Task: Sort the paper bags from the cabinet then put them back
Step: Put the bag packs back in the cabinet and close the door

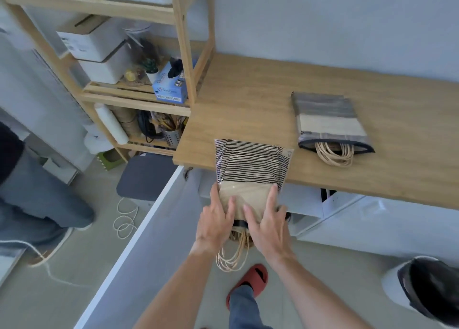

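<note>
Both hands are on a stack of flat paper bags with black stripes (250,164): the left hand (216,219) lies along the stack's left edge and the right hand (267,219) along its right, fingers fairly straight and pressed on the plain tan upper face, thumbs hidden, so I cannot tell whether anything is pinched underneath. The stack's far half rests on the wooden counter (248,100); the half under the hands overhangs the counter's edge, and its rope handles (232,254) dangle below the wrists. Beyond the right hand and off to its right, well apart from the grip, a 2nd stack of grey-and-cream bags (330,125) lies wholly on the counter with its handles tucked at the open end. As I judge it, sorting is well along: 2 piles sit grouped by pattern, 1 already squared, 1 being squared or slid now. Just below the grip the white cabinet (310,204) stands open, door (139,241) swung toward the left hand's side; neither pile is back inside, so the return step is all left.
</note>
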Demonstrator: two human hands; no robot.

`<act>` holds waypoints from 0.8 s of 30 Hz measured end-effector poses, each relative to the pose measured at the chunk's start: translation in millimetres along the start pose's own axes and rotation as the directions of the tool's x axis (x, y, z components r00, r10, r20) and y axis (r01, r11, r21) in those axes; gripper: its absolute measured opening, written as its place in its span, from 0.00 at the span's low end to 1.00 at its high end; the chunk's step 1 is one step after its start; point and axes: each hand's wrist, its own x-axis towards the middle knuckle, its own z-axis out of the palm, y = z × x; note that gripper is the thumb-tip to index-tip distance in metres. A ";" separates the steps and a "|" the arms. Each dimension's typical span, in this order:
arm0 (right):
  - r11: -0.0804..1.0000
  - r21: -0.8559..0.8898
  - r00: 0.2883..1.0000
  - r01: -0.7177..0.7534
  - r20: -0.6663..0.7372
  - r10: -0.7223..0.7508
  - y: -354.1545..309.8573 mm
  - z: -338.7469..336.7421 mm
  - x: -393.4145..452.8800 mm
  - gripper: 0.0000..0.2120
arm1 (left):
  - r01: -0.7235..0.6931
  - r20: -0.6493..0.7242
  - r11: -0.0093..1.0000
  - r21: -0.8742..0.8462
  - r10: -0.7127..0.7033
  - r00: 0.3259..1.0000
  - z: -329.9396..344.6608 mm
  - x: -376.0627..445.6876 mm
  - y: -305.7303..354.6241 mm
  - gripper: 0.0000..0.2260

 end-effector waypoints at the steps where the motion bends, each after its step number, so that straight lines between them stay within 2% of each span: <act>1: 1.000 0.002 1.000 -0.010 0.005 0.010 3.1 4.3 -12.6 0.44 | 0.011 0.008 1.000 -0.004 -0.011 1.000 -1.0 -10.3 -5.9 0.20; 3: 1.000 0.011 1.000 -0.012 0.017 0.012 7.7 12.7 -37.5 0.44 | 0.012 0.029 1.000 0.007 -0.012 0.999 -1.7 -30.2 -18.5 0.19; 6: 1.000 -0.008 0.999 -0.020 0.050 0.020 13.0 20.7 -70.7 0.45 | 0.069 0.066 0.998 -0.013 -0.068 0.996 -1.8 -57.2 -36.6 0.24; 10: 0.991 -0.069 0.967 -0.119 0.220 0.131 30.1 27.5 -104.0 0.42 | 0.161 0.136 0.985 -0.054 -0.153 0.979 16.4 -90.4 -65.8 0.25; 13: 0.964 -0.117 0.876 -0.240 0.402 0.267 50.4 36.0 -120.0 0.41 | 0.277 0.272 0.960 0.040 -0.277 0.921 39.9 -100.1 -90.5 0.25; 15: 0.927 -0.130 0.781 -0.352 0.505 0.367 66.9 42.0 -120.6 0.39 | 0.320 0.386 0.939 0.128 -0.344 0.856 59.0 -98.8 -109.9 0.28; 17: 0.872 -0.148 0.663 -0.467 0.594 0.456 80.3 47.5 -116.3 0.37 | 0.341 0.446 0.904 0.257 -0.424 0.788 73.9 -95.2 -123.4 0.31; 19: 0.831 -0.173 0.592 -0.529 0.626 0.507 88.8 53.5 -109.0 0.39 | 0.310 0.487 0.877 0.367 -0.465 0.739 83.7 -89.2 -126.7 0.31; 20: 0.822 -0.182 0.584 -0.539 0.623 0.521 91.3 57.6 -103.3 0.41 | 0.289 0.500 0.873 0.394 -0.467 0.729 88.6 -84.0 -128.7 0.31; 22: 0.837 -0.199 0.628 -0.510 0.578 0.521 93.7 66.5 -88.6 0.44 | 0.294 0.515 0.882 0.367 -0.456 0.726 96.2 -70.8 -133.1 0.32; 24: 0.895 -0.195 0.758 -0.402 0.477 0.445 93.9 76.0 -72.7 0.42 | 0.266 0.478 0.919 0.290 -0.380 0.792 102.4 -57.7 -135.6 0.31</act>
